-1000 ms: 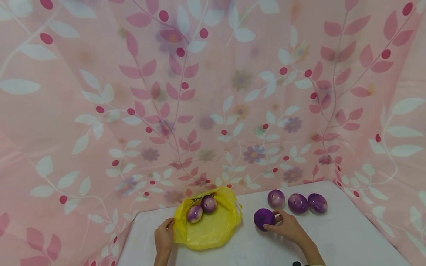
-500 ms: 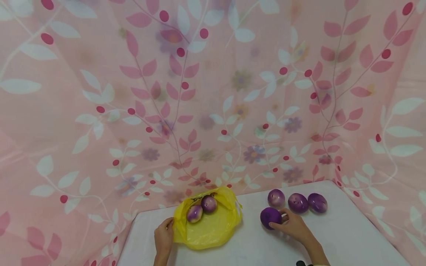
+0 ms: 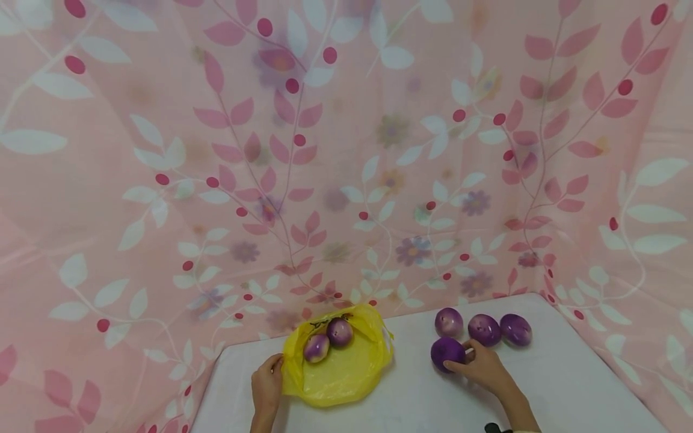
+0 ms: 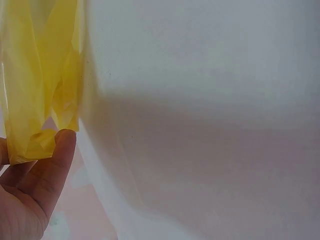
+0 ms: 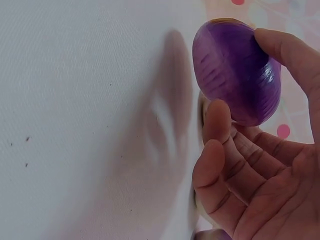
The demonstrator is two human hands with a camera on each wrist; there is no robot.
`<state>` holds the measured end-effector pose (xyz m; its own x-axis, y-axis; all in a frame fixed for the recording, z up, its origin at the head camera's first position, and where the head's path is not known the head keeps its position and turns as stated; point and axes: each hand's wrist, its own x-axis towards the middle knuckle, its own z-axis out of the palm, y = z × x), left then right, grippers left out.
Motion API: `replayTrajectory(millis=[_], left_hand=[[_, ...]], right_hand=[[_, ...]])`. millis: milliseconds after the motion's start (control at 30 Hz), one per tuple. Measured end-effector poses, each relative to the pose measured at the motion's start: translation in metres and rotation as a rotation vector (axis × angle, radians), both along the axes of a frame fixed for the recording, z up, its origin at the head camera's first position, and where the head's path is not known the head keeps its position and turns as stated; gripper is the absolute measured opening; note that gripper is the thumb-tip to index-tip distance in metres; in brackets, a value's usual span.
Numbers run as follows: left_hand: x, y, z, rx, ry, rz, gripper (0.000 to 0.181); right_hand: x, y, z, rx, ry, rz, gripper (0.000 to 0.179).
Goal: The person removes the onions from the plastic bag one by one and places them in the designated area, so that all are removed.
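A yellow plastic bag lies on the table with its mouth spread wide. Two glossy purple-and-white onions sit inside, at its back left. My left hand pinches the bag's left edge; the left wrist view has the yellow film between thumb and fingers. To the right of the bag, my right hand holds a darker purple onion between thumb and fingertips. Seen from the right wrist, this onion is streaked and shiny, close over the white surface.
Behind my right hand three more purple onions stand in a loose row near the table's back edge. The white-covered table meets a pink floral curtain at the back and sides.
My right hand has moved right with the onion, away from the bag and closer to the three onions. The left hand and bag stay put.
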<state>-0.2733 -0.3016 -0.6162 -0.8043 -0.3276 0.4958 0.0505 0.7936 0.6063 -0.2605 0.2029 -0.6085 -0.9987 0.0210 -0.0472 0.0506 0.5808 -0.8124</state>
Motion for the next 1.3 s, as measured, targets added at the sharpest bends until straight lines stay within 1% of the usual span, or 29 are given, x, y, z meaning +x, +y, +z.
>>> replayTrajectory(millis=[167, 333, 600, 900, 1067, 1200, 1300], left_hand=[[0.000, 0.000, 0.000, 0.003, -0.007, 0.002, 0.011], [0.001, 0.000, 0.001, 0.000, 0.003, 0.006, 0.010], [0.002, -0.001, 0.001, -0.005, -0.002, 0.008, 0.011], [0.001, -0.001, -0.002, -0.009, 0.001, 0.017, 0.010], [0.002, -0.001, -0.003, -0.012, 0.009, 0.018, 0.009], [0.002, -0.001, -0.002, -0.010, 0.012, 0.016, 0.010], [0.002, -0.001, -0.001, -0.004, -0.005, 0.010, 0.010]], right_hand=[[0.001, 0.002, 0.000, 0.029, -0.001, -0.003, 0.066], [0.002, 0.003, 0.001, 0.057, -0.002, -0.003, 0.066], [0.001, 0.003, -0.002, 0.050, -0.011, -0.005, 0.064], [0.005, 0.004, 0.004, 0.103, -0.010, -0.018, 0.069], [0.007, 0.006, 0.008, 0.142, 0.001, -0.025, 0.077], [0.006, 0.008, 0.012, 0.166, 0.029, -0.032, 0.081], [0.004, 0.008, 0.012, 0.180, 0.031, -0.044, 0.081]])
